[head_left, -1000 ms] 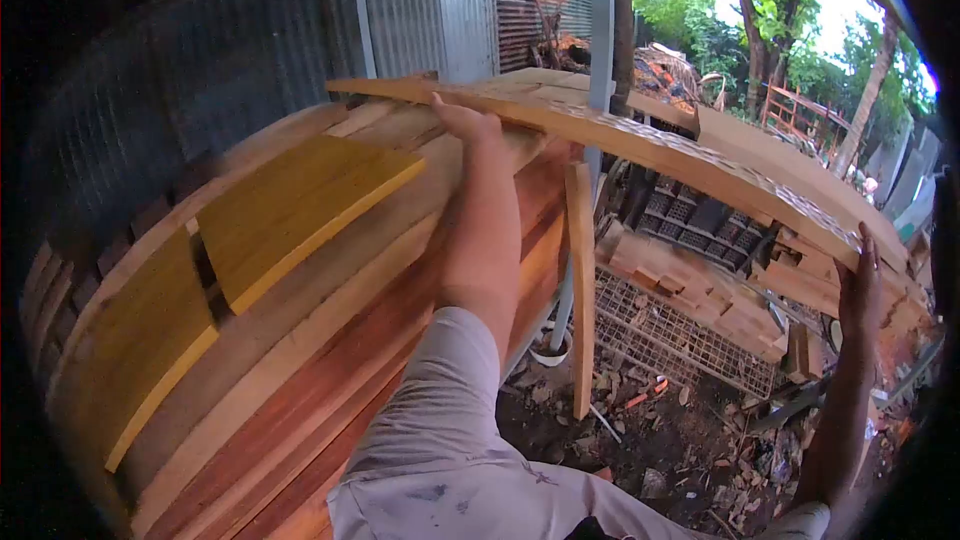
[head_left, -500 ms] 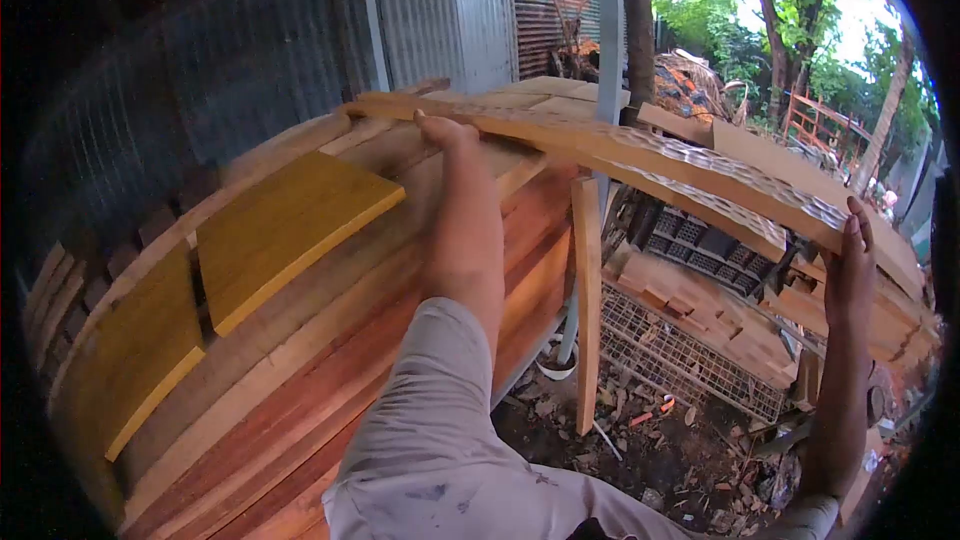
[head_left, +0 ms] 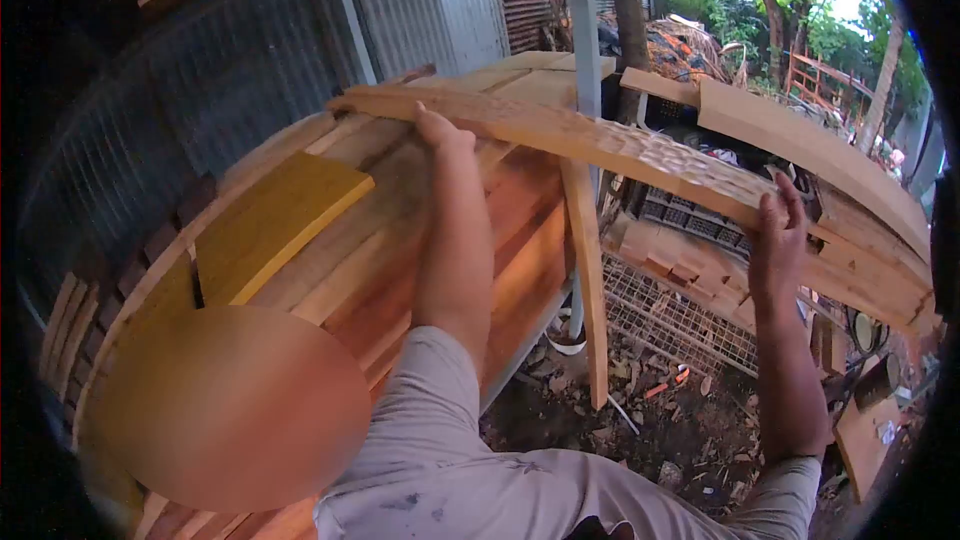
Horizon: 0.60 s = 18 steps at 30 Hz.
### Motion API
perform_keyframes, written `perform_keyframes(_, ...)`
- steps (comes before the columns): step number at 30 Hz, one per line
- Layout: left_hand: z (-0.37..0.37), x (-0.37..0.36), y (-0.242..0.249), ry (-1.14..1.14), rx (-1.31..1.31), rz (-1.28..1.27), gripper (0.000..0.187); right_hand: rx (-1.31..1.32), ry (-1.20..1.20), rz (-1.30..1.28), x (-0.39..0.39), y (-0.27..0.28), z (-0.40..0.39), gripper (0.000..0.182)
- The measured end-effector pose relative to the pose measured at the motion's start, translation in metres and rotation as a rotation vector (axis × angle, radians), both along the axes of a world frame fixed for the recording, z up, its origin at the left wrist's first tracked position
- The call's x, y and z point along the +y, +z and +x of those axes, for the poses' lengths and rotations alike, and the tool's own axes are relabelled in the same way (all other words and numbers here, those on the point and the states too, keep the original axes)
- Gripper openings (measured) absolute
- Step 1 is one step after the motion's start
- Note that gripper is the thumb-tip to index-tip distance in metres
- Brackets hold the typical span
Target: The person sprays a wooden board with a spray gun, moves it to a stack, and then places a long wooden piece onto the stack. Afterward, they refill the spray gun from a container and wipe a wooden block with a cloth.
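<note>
A long wooden plank (head_left: pixel 560 135) stretches across the view, its right half carved with a pattern of scalloped dents. My left hand (head_left: pixel 445 132) grips it left of the middle, thumb up against the near edge and the other fingers mostly hidden behind. At the right end, my right hand (head_left: pixel 778 230) is closed around the edge with fingertips showing above. The plank's left part lies over a tall stack of boards (head_left: pixel 510 250). Two yellow-stained boards rest on that stack, and the farther yellow board (head_left: pixel 280 215) shows best.
An upright wooden strip (head_left: pixel 585 280) leans at the stack's corner beside a grey metal post (head_left: pixel 582 30). Cut wood blocks (head_left: pixel 690 265) lie on a wire rack (head_left: pixel 690 330). Debris covers the ground (head_left: pixel 640 430). A blurred patch hides the stack's near left.
The plank's right end and my right hand have shifted left and slightly down in view. My left hand keeps its hold. The second carved edge seen below the plank earlier no longer shows.
</note>
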<state>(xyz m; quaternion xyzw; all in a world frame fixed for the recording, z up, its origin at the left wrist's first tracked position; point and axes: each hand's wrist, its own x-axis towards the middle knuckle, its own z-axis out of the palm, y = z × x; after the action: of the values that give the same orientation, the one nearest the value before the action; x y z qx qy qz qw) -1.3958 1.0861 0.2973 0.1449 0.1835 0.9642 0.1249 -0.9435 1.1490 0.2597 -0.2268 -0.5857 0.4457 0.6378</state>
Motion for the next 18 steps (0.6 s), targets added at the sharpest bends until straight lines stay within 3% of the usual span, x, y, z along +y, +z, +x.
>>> perform_keyframes(2, 0.001, -0.007, 0.009, 0.0, -0.094, -0.051, 0.062, 0.026, 0.009, 0.024, 0.013, -0.017, -0.013, 0.047)
perform_keyframes(5, -0.056, 0.018, -0.009, 0.038, -0.054, -0.037, 0.061, 0.095, 0.065, 0.034, -0.002, -0.012, -0.035, 0.049)
perform_keyframes(8, -0.039, 0.005, -0.01, -0.036, -0.008, -0.126, 0.061, -0.029, -0.09, 0.121, 0.013, -0.026, -0.054, 0.051)
perform_keyframes(10, -0.049, 0.018, -0.038, 0.086, 0.294, -0.238, 0.059, -0.161, -0.195, 0.171, 0.024, -0.038, -0.062, 0.052)
perform_keyframes(11, 0.018, -0.008, -0.03, 0.216, 0.17, -0.479, 0.053, -0.257, -0.209, 0.151, 0.033, -0.042, -0.057, 0.052)
perform_keyframes(12, 0.053, -0.024, -0.036, 0.258, 0.299, -0.499, 0.055, -0.353, -0.205, 0.15, 0.046, -0.047, -0.054, 0.052)
perform_keyframes(13, 0.088, -0.04, -0.057, 0.257, 0.522, -0.408, 0.056, -0.188, -0.081, 0.105, 0.061, -0.06, -0.054, 0.048)
perform_keyframes(14, 0.117, -0.064, -0.074, 0.223, 0.72, -0.311, 0.059, -0.312, -0.042, 0.129, 0.079, -0.062, -0.049, 0.048)
perform_keyframes(16, 0.159, -0.118, -0.122, 0.063, 0.992, -0.26, 0.064, -0.243, 0.086, 0.149, 0.061, -0.057, -0.044, 0.054)
perform_keyframes(17, 0.171, -0.148, -0.147, 0.006, 1.022, -0.375, 0.067, -0.128, 0.219, 0.056, 0.058, -0.062, -0.046, 0.054)
perform_keyframes(18, 0.194, -0.19, -0.159, 0.029, 0.944, -0.687, 0.067, -0.004, 0.312, 0.0, 0.054, -0.07, -0.049, 0.055)
